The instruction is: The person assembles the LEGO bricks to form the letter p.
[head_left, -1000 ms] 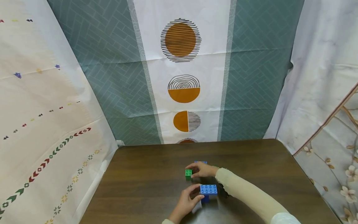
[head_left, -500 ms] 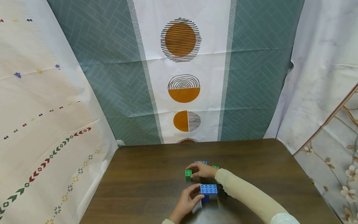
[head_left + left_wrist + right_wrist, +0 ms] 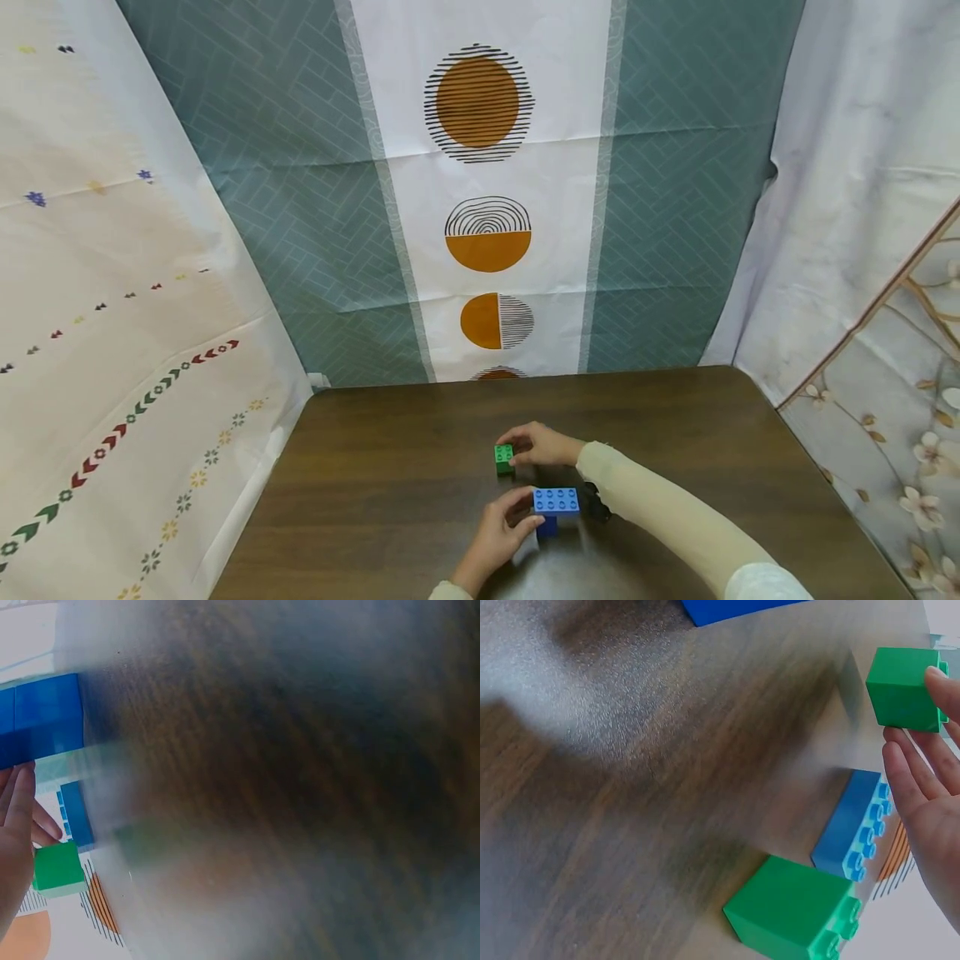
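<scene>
In the head view, my left hand (image 3: pixel 498 533) holds the left side of a stack of blue toy building bricks (image 3: pixel 556 501), a light blue studded brick on top of a darker one. The left wrist view shows the blue bricks' (image 3: pixel 46 712) smooth sides, with fingers at their lower edge. Farther from me, my right hand (image 3: pixel 546 446) pinches a small green toy building brick (image 3: pixel 503 458) between thumb and fingers. In the right wrist view, the thumb lies at the studded side of this green brick (image 3: pixel 906 690). Whether it touches the table cannot be told.
A low blue brick (image 3: pixel 851 825) and another green brick (image 3: pixel 787 907) stand on the brown wooden table (image 3: pixel 390 467) near my right hand; in the head view they are hidden. Patterned cloth (image 3: pixel 480 192) hangs behind the table, with more cloth on both sides.
My right hand has moved slightly away from me with the green brick, now covering the bricks behind it. The head view has shifted a little. My left hand keeps its hold.
</scene>
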The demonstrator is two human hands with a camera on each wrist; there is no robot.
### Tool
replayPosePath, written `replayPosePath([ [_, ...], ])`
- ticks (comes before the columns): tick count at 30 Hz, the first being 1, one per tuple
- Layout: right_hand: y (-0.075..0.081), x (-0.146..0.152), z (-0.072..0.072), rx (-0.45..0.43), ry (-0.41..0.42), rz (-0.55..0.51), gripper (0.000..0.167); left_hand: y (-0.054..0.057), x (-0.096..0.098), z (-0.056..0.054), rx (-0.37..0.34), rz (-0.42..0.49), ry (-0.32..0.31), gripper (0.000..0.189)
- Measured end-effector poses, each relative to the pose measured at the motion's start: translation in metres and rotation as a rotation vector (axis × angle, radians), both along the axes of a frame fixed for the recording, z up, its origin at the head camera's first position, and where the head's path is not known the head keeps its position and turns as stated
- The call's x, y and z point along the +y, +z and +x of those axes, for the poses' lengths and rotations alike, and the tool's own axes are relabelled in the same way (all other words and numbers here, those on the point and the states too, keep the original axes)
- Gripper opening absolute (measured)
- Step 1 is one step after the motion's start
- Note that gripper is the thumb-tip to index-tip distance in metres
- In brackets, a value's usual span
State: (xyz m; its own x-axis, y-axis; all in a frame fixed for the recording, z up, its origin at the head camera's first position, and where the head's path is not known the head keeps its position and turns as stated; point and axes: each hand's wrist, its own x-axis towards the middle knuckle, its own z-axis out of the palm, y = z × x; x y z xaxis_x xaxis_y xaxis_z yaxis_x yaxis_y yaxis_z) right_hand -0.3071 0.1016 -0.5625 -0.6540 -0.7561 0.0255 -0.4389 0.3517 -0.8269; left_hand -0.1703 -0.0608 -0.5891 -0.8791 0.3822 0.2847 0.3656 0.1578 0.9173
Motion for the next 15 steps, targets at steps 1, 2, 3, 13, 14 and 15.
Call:
replayPosePath([
  [1,0.001,0.001,0.0,-0.004,-0.002,-0.005,0.038,0.0,0.0,0.0,0.001,0.001,-0.002,0.035],
  [2,0.002,0.002,0.0,-0.005,-0.003,-0.008,0.038,0.0,0.0,0.0,-0.003,0.003,-0.004,0.035],
  [3,0.004,0.003,0.0,-0.009,-0.003,-0.015,0.037,-0.001,-0.001,0.0,-0.003,0.005,-0.007,0.035],
  [13,0.023,0.019,0.005,-0.004,-0.035,-0.018,0.036,0.001,-0.001,-0.001,-0.031,-0.004,-0.008,0.035],
  [14,0.025,0.02,0.006,-0.009,-0.037,-0.021,0.036,0.001,-0.001,-0.001,-0.033,-0.001,-0.007,0.035],
  [15,0.027,0.021,0.007,-0.011,-0.041,-0.022,0.036,0.001,-0.001,-0.001,-0.029,0.002,-0.006,0.035],
])
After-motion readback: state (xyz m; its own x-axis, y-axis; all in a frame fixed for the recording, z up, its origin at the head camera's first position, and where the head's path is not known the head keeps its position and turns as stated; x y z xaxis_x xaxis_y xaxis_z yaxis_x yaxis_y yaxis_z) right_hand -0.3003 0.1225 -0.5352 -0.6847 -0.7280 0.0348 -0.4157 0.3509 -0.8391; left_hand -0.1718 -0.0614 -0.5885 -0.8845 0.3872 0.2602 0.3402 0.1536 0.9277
